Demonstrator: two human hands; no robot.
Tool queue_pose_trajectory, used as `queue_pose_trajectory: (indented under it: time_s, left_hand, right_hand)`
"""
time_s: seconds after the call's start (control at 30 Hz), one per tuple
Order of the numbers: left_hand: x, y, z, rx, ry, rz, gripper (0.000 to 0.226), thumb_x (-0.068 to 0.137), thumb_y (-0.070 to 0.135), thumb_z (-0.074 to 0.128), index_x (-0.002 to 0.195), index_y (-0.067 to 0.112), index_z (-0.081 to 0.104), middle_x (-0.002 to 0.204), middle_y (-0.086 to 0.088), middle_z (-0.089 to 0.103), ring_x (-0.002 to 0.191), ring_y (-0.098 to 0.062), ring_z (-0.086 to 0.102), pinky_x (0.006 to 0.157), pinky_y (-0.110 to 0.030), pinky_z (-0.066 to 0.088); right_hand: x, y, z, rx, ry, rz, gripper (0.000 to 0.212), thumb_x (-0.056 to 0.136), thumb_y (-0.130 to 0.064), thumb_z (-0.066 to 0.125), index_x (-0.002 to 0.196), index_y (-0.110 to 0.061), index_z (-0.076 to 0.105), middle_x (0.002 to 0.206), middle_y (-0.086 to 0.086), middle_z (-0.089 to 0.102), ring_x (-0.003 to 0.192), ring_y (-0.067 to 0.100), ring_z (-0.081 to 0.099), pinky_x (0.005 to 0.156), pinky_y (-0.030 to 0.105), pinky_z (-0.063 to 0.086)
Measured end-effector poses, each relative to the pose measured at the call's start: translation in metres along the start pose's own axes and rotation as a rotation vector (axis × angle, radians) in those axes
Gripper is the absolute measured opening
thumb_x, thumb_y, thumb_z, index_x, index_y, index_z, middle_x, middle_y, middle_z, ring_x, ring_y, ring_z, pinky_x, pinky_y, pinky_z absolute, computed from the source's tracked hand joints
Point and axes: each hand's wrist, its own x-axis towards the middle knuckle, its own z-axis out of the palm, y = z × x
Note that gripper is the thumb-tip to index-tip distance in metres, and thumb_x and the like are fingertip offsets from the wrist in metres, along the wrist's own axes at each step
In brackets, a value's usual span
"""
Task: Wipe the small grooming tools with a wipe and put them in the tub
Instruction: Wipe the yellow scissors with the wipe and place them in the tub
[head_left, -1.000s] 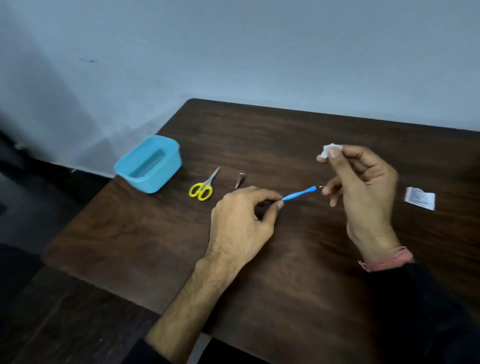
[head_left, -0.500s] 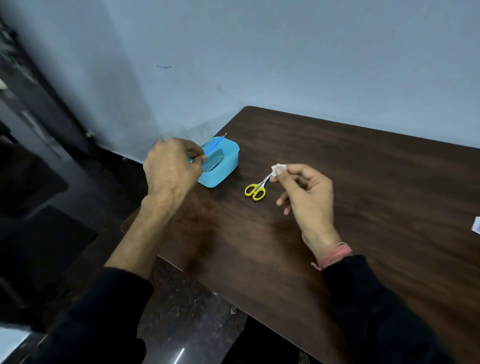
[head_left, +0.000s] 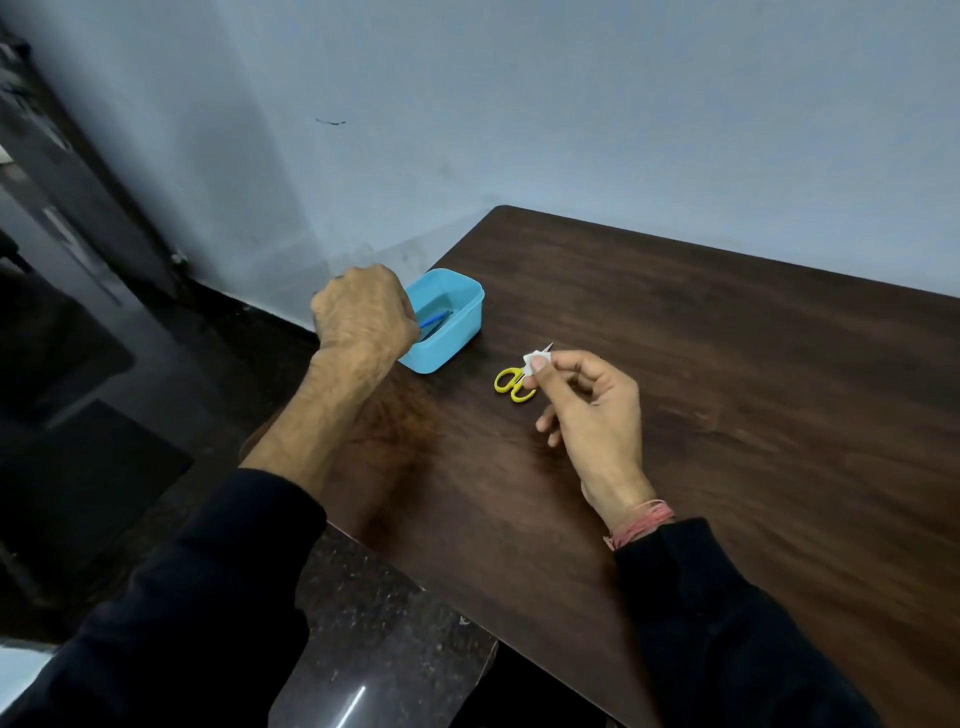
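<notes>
Head view: my left hand (head_left: 363, 312), grip hidden, hung over the corner tub (head_left: 457, 332) holding the blue tool (head_left: 435, 318); right hand (head_left: 587, 410) pinched the wipe (head_left: 535, 361) ready above the scissors (head_left: 511, 383).

A dark brown wooden table (head_left: 727, 389) with a rounded far-left corner stands against a pale blue-grey wall (head_left: 519, 104), with dark speckled stone flooring (head_left: 384, 639) below its near edge and dim furniture (head_left: 62, 312) at left.
</notes>
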Motion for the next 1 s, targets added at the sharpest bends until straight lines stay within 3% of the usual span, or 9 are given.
queue_pose_trajectory:
  time_s: [0.17,0.27,0.4,0.5,0.6,0.8,0.87,1.0]
  left_hand:
    - [0.002,0.000,-0.005,-0.014,-0.034,-0.016,0.027,0.080,0.037,0.097,0.101,0.025,0.085,0.098,0.000,0.079,0.087,-0.027,0.074,0.085,-0.046,0.067]
    - [-0.007,-0.003,-0.012,-0.122,0.027,-0.003,0.018,0.083,0.031,0.093,0.099,0.030,0.085,0.099,0.003,0.082,0.092,-0.029,0.076,0.087,-0.043,0.065]
    - [-0.049,0.007,-0.015,-0.264,0.151,0.053,0.015,0.091,0.045,0.083,0.101,0.034,0.083,0.096,0.009,0.084,0.099,-0.031,0.077,0.088,-0.039,0.058]
    - [-0.080,0.024,-0.002,-0.321,0.143,0.141,0.013,0.091,0.050,0.080,0.097,0.038,0.081,0.092,0.013,0.082,0.099,-0.027,0.077,0.085,-0.035,0.056]
    - [-0.096,0.037,0.020,-0.340,0.031,0.223,0.019,0.094,0.050,0.079,0.110,0.040,0.081,0.103,0.018,0.081,0.109,-0.022,0.075,0.091,-0.037,0.054]
    - [-0.097,0.057,0.043,-0.258,-0.071,0.274,0.039,0.100,0.057,0.072,0.134,0.040,0.075,0.129,0.010,0.068,0.118,-0.032,0.070,0.095,-0.044,0.054]
    - [-0.091,0.061,0.045,-0.295,-0.096,0.228,0.033,0.096,0.055,0.078,0.125,0.040,0.079,0.125,0.011,0.071,0.118,-0.031,0.070,0.095,-0.041,0.053]
    - [-0.080,0.063,0.045,-0.426,-0.179,0.135,0.026,0.084,0.054,0.090,0.099,0.037,0.078,0.096,0.020,0.076,0.105,-0.017,0.072,0.091,-0.035,0.056]
  right_hand:
    - [0.001,0.001,-0.001,0.048,0.010,0.017,0.015,0.103,-0.026,0.079,0.103,-0.011,0.081,0.095,0.009,0.082,0.052,0.018,0.060,0.043,0.026,0.045]
    - [0.001,0.000,-0.005,0.079,0.027,0.012,0.014,0.102,-0.023,0.080,0.104,-0.009,0.080,0.096,0.009,0.083,0.052,0.020,0.060,0.042,0.027,0.045]
    - [0.004,-0.003,-0.019,0.089,0.084,-0.005,0.009,0.099,-0.019,0.083,0.102,-0.012,0.080,0.098,0.015,0.081,0.052,0.018,0.062,0.041,0.026,0.044]
    - [0.006,-0.005,-0.033,0.107,0.093,0.002,0.006,0.097,-0.016,0.085,0.099,-0.014,0.080,0.098,0.017,0.079,0.054,0.018,0.066,0.041,0.026,0.046]
    - [0.003,-0.008,-0.044,0.100,0.061,0.009,0.008,0.097,-0.010,0.084,0.102,-0.011,0.078,0.095,0.014,0.080,0.060,0.021,0.073,0.043,0.026,0.050]
    - [-0.005,-0.011,-0.060,0.116,0.034,0.028,0.015,0.099,-0.001,0.078,0.113,-0.006,0.076,0.105,0.019,0.082,0.090,0.028,0.082,0.056,0.027,0.060]
    - [-0.007,-0.013,-0.067,0.139,0.036,0.049,0.019,0.099,0.004,0.075,0.115,-0.006,0.075,0.107,0.017,0.083,0.093,0.027,0.083,0.062,0.027,0.063]
    - [-0.015,-0.024,-0.087,0.287,0.061,0.195,0.032,0.094,0.009,0.076,0.124,-0.003,0.074,0.115,0.017,0.083,0.104,0.026,0.082,0.079,0.026,0.065]
